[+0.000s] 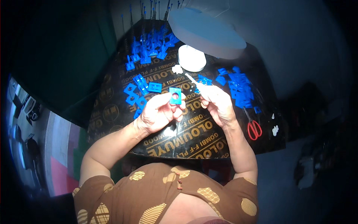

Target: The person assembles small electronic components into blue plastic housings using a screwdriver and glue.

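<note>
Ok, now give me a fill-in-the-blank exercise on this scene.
1. The person's ____ hand holds a flat blue plastic plate.
2. The right hand grips a slim stick-shaped tool coloured ____.
3. The metal scissors on the shiny black tabletop have looped handles coloured ____.

Missing words: left; white; red.

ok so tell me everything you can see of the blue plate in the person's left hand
The blue plate is small, flat and roughly rectangular, with a rounded opening near its middle through which skin shows. It looks like smooth plastic. The left hand holds it in a grip of thumb and fingers, the thumb at its left side, raised over the dark table with its broad face toward the camera. The white stick in the right hand is apart from it.
</note>
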`<state>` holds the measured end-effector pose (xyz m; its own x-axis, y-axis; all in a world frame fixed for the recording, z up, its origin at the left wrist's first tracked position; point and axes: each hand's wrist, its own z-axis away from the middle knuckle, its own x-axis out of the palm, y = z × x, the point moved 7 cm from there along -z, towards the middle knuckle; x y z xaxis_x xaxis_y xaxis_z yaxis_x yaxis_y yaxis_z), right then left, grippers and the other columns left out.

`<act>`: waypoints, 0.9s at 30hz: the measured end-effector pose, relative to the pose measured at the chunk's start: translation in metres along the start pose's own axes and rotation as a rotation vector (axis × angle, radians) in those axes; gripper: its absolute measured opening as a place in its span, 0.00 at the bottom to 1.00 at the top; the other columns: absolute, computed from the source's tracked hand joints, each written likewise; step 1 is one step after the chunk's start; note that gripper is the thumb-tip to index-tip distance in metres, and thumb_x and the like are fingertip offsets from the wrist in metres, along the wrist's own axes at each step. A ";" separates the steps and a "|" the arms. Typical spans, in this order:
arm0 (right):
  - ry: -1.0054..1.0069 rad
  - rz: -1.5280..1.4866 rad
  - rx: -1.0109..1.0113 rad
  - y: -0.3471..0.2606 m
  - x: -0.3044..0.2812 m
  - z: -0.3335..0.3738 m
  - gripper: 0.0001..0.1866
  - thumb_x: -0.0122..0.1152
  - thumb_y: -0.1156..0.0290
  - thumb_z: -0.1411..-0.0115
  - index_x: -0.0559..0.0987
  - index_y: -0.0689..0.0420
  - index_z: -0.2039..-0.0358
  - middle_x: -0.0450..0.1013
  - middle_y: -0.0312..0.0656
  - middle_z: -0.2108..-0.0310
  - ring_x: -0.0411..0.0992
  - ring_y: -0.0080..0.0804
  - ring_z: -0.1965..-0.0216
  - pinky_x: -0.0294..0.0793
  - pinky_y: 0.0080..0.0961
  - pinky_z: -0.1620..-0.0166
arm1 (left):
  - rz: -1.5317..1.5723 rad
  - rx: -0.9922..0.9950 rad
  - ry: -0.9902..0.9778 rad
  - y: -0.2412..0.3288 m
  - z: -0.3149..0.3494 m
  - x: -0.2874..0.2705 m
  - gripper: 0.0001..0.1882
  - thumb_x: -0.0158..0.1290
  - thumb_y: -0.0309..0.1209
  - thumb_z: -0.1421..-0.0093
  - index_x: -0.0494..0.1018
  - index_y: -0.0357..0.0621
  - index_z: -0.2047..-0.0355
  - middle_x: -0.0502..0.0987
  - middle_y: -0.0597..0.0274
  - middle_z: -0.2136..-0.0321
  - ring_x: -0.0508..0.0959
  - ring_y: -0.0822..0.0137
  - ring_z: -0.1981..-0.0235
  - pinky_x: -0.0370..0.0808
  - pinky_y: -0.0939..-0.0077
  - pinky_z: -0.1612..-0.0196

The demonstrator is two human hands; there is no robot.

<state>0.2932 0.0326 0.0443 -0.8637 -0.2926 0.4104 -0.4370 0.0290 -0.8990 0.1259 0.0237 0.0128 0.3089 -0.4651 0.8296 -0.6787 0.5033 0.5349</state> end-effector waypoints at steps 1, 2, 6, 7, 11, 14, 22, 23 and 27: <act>-0.001 -0.003 0.007 0.001 0.001 0.001 0.14 0.59 0.72 0.40 0.73 0.66 0.57 0.69 0.40 0.69 0.66 0.26 0.70 0.67 0.22 0.65 | -0.002 -0.004 -0.009 0.000 -0.001 0.001 0.23 0.47 0.41 0.37 0.69 0.33 0.51 0.76 0.52 0.62 0.75 0.61 0.64 0.72 0.63 0.61; 0.003 -0.058 -0.002 0.001 0.002 0.001 0.12 0.58 0.73 0.40 0.74 0.66 0.57 0.70 0.39 0.70 0.66 0.23 0.71 0.67 0.19 0.67 | -0.004 -0.009 -0.017 -0.001 0.000 0.002 0.23 0.47 0.41 0.37 0.69 0.33 0.51 0.76 0.52 0.62 0.75 0.61 0.64 0.72 0.63 0.61; -0.005 -0.114 0.007 0.004 0.002 0.004 0.11 0.56 0.72 0.38 0.74 0.66 0.59 0.72 0.40 0.72 0.69 0.22 0.75 0.70 0.18 0.71 | -0.014 -0.001 0.023 -0.001 -0.001 0.004 0.21 0.45 0.40 0.35 0.69 0.34 0.51 0.76 0.54 0.63 0.74 0.66 0.70 0.72 0.65 0.62; -0.006 -0.111 0.046 0.005 0.003 0.005 0.11 0.55 0.71 0.37 0.74 0.65 0.60 0.72 0.41 0.73 0.69 0.22 0.77 0.71 0.19 0.73 | -0.017 -0.003 0.015 -0.002 -0.001 0.004 0.21 0.45 0.40 0.35 0.69 0.34 0.51 0.76 0.54 0.63 0.74 0.65 0.69 0.72 0.65 0.62; 0.025 -0.100 0.033 0.004 0.001 0.006 0.11 0.55 0.69 0.37 0.73 0.65 0.60 0.72 0.43 0.74 0.70 0.23 0.78 0.72 0.19 0.74 | 0.022 -0.009 -0.025 -0.002 -0.002 0.010 0.20 0.45 0.39 0.35 0.68 0.34 0.51 0.76 0.53 0.63 0.74 0.64 0.69 0.72 0.65 0.62; 0.051 -0.095 0.013 0.001 0.000 0.007 0.12 0.56 0.69 0.38 0.73 0.65 0.60 0.71 0.42 0.74 0.69 0.23 0.77 0.70 0.19 0.74 | 0.048 -0.025 -0.030 -0.003 0.000 0.014 0.21 0.44 0.39 0.35 0.68 0.34 0.51 0.75 0.52 0.62 0.73 0.63 0.69 0.71 0.63 0.61; 0.073 -0.140 -0.065 0.002 -0.007 0.007 0.12 0.54 0.67 0.36 0.73 0.63 0.61 0.67 0.36 0.75 0.62 0.19 0.77 0.64 0.17 0.74 | 0.052 -0.030 -0.093 -0.005 0.003 0.015 0.26 0.47 0.43 0.37 0.65 0.32 0.48 0.74 0.49 0.58 0.73 0.60 0.66 0.70 0.59 0.60; 0.073 -0.140 -0.062 0.002 -0.005 0.008 0.12 0.54 0.67 0.36 0.73 0.63 0.61 0.67 0.36 0.75 0.62 0.19 0.77 0.64 0.17 0.74 | 0.053 -0.029 -0.091 -0.005 0.004 0.014 0.26 0.47 0.43 0.37 0.65 0.32 0.48 0.74 0.49 0.58 0.73 0.60 0.66 0.70 0.59 0.60; 0.118 -0.148 -0.088 0.000 -0.006 0.011 0.12 0.52 0.67 0.36 0.74 0.64 0.61 0.65 0.33 0.77 0.60 0.18 0.78 0.61 0.16 0.75 | 0.071 -0.041 -0.088 -0.007 0.005 0.014 0.26 0.46 0.43 0.37 0.65 0.32 0.48 0.74 0.48 0.59 0.73 0.60 0.67 0.70 0.59 0.60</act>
<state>0.3010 0.0239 0.0405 -0.8097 -0.1859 0.5566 -0.5770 0.0788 -0.8130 0.1311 0.0099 0.0199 0.2002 -0.4883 0.8494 -0.6681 0.5661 0.4829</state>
